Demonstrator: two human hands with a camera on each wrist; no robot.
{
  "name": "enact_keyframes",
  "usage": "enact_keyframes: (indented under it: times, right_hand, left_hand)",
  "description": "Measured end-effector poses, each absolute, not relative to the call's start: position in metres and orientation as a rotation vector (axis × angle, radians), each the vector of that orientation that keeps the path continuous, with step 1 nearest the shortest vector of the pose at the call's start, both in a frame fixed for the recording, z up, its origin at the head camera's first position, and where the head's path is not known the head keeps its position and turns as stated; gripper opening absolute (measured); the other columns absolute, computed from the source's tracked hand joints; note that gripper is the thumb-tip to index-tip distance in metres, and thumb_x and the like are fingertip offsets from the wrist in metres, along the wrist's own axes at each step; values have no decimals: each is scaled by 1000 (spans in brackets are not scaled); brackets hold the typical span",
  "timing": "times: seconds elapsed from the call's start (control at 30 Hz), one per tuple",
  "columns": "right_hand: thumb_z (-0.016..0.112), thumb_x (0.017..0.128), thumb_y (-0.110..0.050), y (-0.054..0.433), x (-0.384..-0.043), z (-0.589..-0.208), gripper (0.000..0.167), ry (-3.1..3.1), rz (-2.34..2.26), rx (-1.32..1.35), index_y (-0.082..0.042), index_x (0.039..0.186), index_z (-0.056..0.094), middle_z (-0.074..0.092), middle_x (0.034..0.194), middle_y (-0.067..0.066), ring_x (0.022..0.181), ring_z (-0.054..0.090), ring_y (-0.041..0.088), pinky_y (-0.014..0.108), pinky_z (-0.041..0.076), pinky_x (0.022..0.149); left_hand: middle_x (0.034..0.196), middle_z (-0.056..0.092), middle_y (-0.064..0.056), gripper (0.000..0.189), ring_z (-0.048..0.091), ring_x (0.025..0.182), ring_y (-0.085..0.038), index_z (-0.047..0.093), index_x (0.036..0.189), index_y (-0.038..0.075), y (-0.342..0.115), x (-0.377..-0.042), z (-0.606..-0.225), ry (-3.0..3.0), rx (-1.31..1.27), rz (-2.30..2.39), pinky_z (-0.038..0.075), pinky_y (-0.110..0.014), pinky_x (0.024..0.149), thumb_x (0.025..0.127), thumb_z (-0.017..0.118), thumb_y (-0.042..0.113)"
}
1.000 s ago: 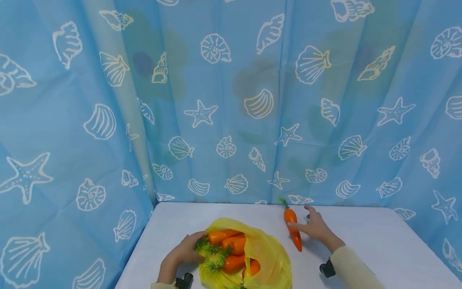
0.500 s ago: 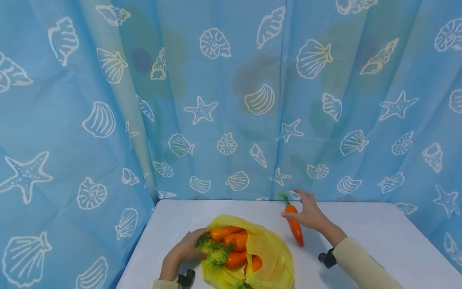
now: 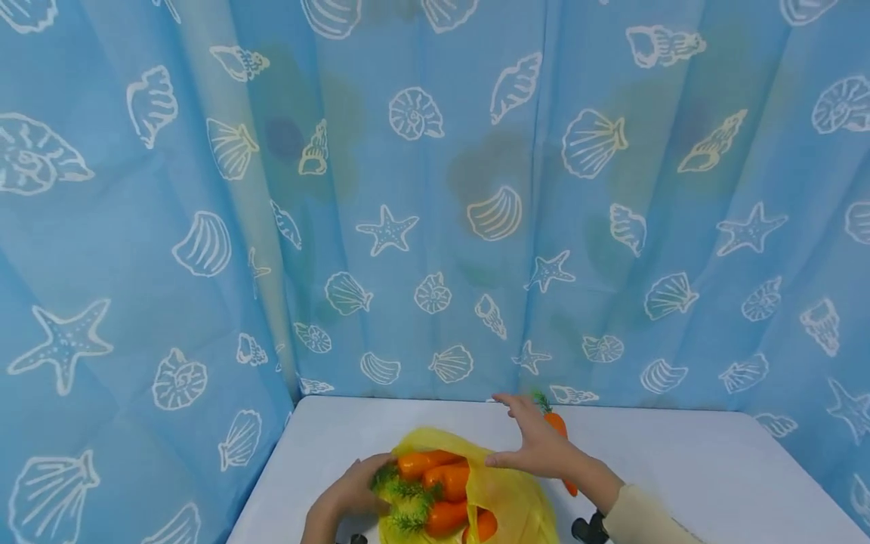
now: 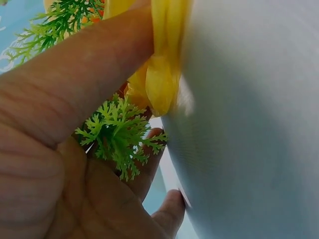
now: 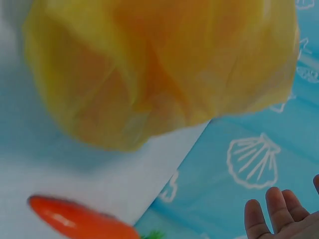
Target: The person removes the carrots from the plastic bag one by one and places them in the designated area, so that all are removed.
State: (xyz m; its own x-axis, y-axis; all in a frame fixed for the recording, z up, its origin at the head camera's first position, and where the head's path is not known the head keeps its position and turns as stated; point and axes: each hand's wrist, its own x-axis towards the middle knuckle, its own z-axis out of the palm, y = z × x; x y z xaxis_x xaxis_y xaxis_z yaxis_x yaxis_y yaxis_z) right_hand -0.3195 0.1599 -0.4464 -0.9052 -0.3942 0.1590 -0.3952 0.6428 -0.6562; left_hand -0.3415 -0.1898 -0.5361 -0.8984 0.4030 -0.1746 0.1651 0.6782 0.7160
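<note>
1. A yellow plastic bag (image 3: 513,499) sits on a white desk (image 3: 680,468), with orange carrots (image 3: 448,480) and their green leafy tops (image 3: 408,508) showing at its mouth.
2. The left hand (image 3: 353,487) is at the bag's left edge, beside the leaves, thumb against the plastic; whether its fingers pinch it, I cannot tell.
3. The right hand (image 3: 540,446) is at the bag's right, its fingers spread and holding nothing.
4. One loose carrot (image 3: 555,425) lies on the desk, partly hidden behind that hand.
5. Behind hangs a blue seashell-print curtain (image 3: 435,242).

At least four bagged carrots (image 3: 427,464), one loose carrot (image 3: 556,425), one yellow bag (image 3: 513,502), two hands (image 3: 355,486) (image 3: 541,449)
</note>
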Motion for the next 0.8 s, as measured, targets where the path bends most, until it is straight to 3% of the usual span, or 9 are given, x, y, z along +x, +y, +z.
enact_keyframes:
  times: [0.23, 0.8]
  right_hand:
    - [79, 77, -53, 146, -312, -445, 98, -2839, 1150, 781, -15, 152, 29, 34, 154, 13, 133, 44, 35, 58, 50, 101]
    - [77, 78, -55, 125, -302, -449, 92, -2912, 1206, 886, -21, 151, 32, 35, 153, 8, 133, 45, 32, 58, 49, 103]
  left_hand:
    - [144, 53, -16, 70, 40, 139, -44, 57, 135, 8, -185, -342, -535, 2607, 474, 1028, 12, -69, 118, 71, 83, 4]
    - [144, 53, -17, 71, 39, 139, -44, 56, 136, 7, -189, -338, -540, 2589, 486, 1039, 10, -69, 118, 71, 84, 6]
